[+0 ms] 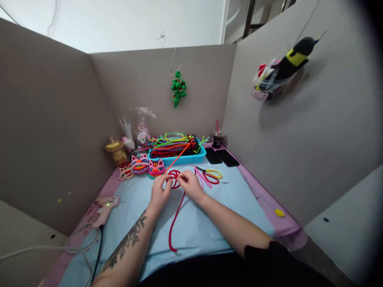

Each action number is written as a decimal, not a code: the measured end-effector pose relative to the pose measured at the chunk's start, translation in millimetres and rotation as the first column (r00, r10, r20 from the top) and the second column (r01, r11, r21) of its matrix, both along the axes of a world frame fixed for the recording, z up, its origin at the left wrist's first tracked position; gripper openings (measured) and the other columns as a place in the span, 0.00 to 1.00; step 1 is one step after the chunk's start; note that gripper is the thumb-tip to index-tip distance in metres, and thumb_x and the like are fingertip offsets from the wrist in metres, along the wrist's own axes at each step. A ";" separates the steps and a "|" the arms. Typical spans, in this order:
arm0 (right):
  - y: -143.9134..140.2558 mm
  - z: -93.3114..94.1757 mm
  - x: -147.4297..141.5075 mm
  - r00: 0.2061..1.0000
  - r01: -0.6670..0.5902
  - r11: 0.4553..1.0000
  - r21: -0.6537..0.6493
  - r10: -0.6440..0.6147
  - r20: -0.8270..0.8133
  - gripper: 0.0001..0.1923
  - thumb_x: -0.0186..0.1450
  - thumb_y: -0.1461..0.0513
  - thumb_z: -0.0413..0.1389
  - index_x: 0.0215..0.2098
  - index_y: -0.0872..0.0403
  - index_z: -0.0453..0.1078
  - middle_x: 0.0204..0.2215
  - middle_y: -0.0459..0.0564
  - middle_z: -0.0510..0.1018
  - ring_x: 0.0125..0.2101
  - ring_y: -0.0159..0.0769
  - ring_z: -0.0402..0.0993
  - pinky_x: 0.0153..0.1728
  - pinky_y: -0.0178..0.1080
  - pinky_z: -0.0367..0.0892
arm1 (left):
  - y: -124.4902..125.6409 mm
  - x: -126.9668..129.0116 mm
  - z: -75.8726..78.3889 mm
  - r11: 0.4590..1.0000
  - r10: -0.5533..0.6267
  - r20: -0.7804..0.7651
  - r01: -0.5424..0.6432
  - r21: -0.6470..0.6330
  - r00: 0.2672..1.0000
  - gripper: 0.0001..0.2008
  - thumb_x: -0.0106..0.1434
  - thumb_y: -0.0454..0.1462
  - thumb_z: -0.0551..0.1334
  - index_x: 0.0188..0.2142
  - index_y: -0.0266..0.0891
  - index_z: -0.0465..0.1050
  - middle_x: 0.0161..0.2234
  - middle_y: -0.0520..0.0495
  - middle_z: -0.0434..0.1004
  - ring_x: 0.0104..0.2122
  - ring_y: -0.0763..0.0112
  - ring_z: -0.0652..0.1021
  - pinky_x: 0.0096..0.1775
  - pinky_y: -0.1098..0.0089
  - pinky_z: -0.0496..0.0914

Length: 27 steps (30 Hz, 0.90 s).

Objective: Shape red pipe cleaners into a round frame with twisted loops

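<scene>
Between my two hands is a round, wheel-like shape of red pipe cleaner [174, 185], with curved spokes inside a ring. My left hand [161, 189] pinches its left side between thumb and fingers. My right hand [190, 186] has its fingertips closed on the right side, covering part of it. From the shape a long red tail [172, 228] hangs down and curves over the blue cloth. An orange pipe cleaner [177, 158] slants from behind my left fingers up to the tray. Just right of my right hand lie scissors [211, 175] with red and yellow handles beside pink pipe cleaners [201, 177].
A blue tray [179, 160] full of colourful pipe cleaners stands behind my hands. Colourful pipe-cleaner faces [140, 164] sit left of it, near a cup [116, 151]. Two dark phones [227, 158] and a drink [218, 139] are back right. A corded glue gun [106, 211] lies left.
</scene>
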State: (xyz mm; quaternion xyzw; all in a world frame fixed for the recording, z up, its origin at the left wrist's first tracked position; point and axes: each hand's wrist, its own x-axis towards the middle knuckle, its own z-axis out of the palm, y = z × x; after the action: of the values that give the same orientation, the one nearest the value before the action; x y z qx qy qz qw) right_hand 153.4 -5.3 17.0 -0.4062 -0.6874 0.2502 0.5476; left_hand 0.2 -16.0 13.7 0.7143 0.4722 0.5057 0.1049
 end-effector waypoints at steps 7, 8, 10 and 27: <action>0.6 -0.8 2.3 0.997 -0.072 0.997 -0.013 0.073 0.037 0.05 0.59 0.64 0.52 0.30 0.54 0.71 0.27 0.47 0.73 0.32 0.33 0.68 0.34 0.35 0.62 | 2.1 2.3 1.9 0.950 -0.073 0.142 0.112 -0.292 0.987 0.13 0.56 0.43 0.57 0.32 0.36 0.74 0.32 0.46 0.77 0.34 0.65 0.75 0.40 0.67 0.67; 1.3 -1.0 2.6 0.997 -0.070 0.997 -0.012 0.071 0.029 0.05 0.59 0.64 0.52 0.30 0.54 0.71 0.28 0.47 0.73 0.32 0.33 0.68 0.34 0.36 0.63 | 1.9 2.3 2.9 0.939 -0.084 0.163 0.133 -0.316 0.983 0.13 0.56 0.43 0.57 0.31 0.36 0.74 0.31 0.46 0.77 0.34 0.65 0.75 0.39 0.68 0.67; 2.6 -1.2 3.1 0.998 -0.060 0.998 -0.003 0.060 0.014 0.06 0.60 0.64 0.52 0.31 0.54 0.71 0.28 0.47 0.74 0.33 0.33 0.69 0.36 0.36 0.63 | 2.0 2.1 3.8 0.922 -0.111 0.196 0.175 -0.345 0.974 0.14 0.55 0.45 0.57 0.29 0.36 0.75 0.28 0.47 0.76 0.32 0.66 0.74 0.38 0.69 0.66; -4.2 1.5 0.5 0.994 -0.079 0.990 0.119 0.069 0.085 0.07 0.61 0.66 0.50 0.32 0.54 0.70 0.28 0.49 0.73 0.34 0.34 0.69 0.37 0.37 0.64 | 3.7 7.1 -2.4 0.869 -0.045 0.444 0.254 -0.424 0.895 0.16 0.51 0.46 0.61 0.27 0.33 0.73 0.23 0.49 0.72 0.26 0.71 0.70 0.32 0.72 0.64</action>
State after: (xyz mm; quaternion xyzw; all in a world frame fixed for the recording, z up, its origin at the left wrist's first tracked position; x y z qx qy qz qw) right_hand 153.9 -9.5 18.5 -0.3558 -0.7378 0.2111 0.5334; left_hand 7.3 -12.3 11.3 0.5763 0.4888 0.5072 0.4144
